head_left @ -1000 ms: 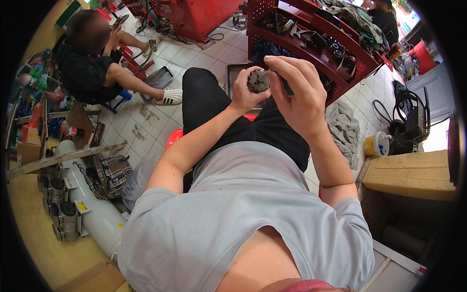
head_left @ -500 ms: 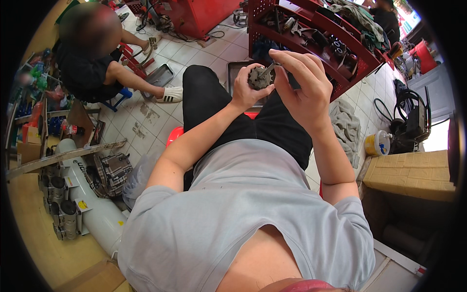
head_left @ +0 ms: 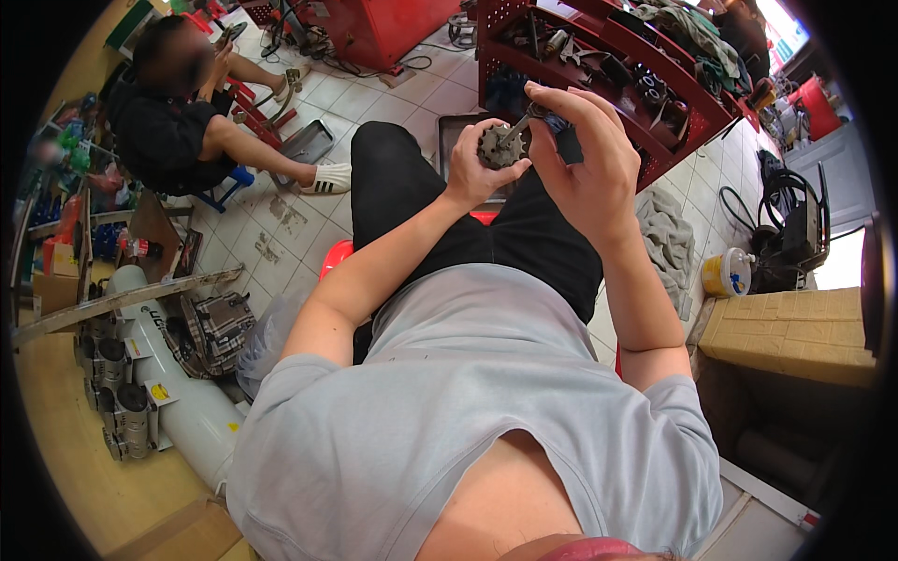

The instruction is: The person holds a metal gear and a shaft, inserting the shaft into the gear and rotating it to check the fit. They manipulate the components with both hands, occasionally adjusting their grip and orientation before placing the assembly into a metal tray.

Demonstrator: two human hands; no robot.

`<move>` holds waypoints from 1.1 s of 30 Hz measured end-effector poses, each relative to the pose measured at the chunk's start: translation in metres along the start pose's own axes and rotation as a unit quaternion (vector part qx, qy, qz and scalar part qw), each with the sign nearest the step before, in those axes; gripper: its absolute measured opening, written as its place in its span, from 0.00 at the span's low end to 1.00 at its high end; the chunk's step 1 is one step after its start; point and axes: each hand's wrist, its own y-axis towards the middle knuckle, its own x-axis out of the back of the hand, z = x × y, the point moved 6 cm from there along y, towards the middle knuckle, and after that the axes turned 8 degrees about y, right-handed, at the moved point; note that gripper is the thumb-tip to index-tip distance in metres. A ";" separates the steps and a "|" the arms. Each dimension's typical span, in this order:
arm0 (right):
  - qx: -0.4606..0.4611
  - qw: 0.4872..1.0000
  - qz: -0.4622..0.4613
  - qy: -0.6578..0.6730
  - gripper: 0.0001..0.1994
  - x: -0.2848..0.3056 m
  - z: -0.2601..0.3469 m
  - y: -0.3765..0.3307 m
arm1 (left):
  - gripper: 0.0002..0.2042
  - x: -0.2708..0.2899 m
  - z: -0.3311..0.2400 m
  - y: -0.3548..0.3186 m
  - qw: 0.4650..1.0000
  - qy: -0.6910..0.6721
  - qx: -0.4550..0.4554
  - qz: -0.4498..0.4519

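Note:
My left hand (head_left: 475, 168) is closed around a round, grey metal part (head_left: 494, 150) with a notched rim, gripped between thumb and fingers above my lap. A thin metal rod (head_left: 514, 133) slants up from the middle of its face. My right hand (head_left: 591, 154) pinches the rod's upper end between thumb and forefinger, with the other fingers raised alongside. Whether the rod is a tool or belongs to the round part, I cannot tell. A dark metal tray (head_left: 451, 126) lies on the floor beyond my hands, partly hidden by them.
Ahead to the right stands a red tool cart (head_left: 599, 56) holding parts and rags. A seated person (head_left: 168, 122) is at the far left, near another tray (head_left: 309, 142). A grey cloth (head_left: 662, 238) and a yellow-white bucket (head_left: 726, 275) are on the right; a white cylinder (head_left: 173, 360) lies left.
My right hand has shifted slightly around the rod's end, its fingers curling a little differently. My left hand keeps the round part in place. The seated person has leaned back with hands raised.

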 end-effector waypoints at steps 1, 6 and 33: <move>0.012 1.000 -0.001 -0.001 0.13 0.001 0.000 0.001 | 0.28 0.000 0.000 0.000 1.000 -0.001 0.001 0.000; -0.025 0.998 0.019 -0.046 0.12 0.003 0.003 0.000 | 0.29 0.000 0.003 -0.001 1.000 0.019 0.016 0.017; -0.110 0.987 0.018 0.118 0.13 -0.003 -0.013 -0.006 | 0.30 -0.003 -0.001 -0.002 1.000 0.014 -0.016 0.012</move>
